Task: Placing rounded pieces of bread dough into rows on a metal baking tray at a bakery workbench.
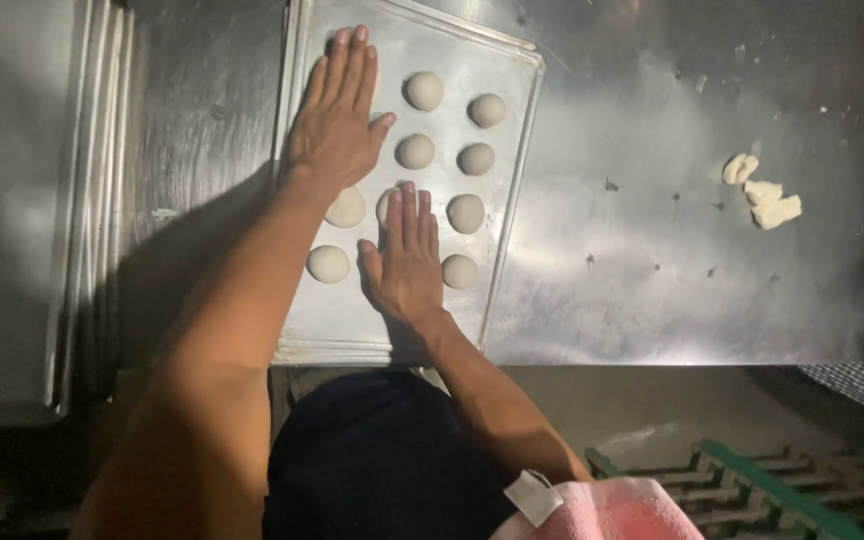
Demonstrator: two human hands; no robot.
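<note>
- Nearest you, a pink cloth (pixel 612 510) lay at the bottom edge of the view, beside your dark clothing.
- Your right hand (pixel 407 255) lay flat on the metal tray (pixel 352 320), fingers straight and together, its grip fully open and closed around nothing; the fingertips covered part of one dough ball (pixel 386 203).
- Just left of that hand sat another dough ball on the tray (pixel 329 263); just right of it, one more (pixel 459 271).
- Further up, your left hand (pixel 337 120) was also spread flat on the tray, grip open and empty, the heel of the palm touching a ball (pixel 347 209).
- Beyond the hands, the remaining balls stood in two short columns toward the tray's far end.
- The tray rested on the steel counter (pixel 642 270).
- Well off to the right, torn dough scraps (pixel 762 195) lay on the counter.
</note>
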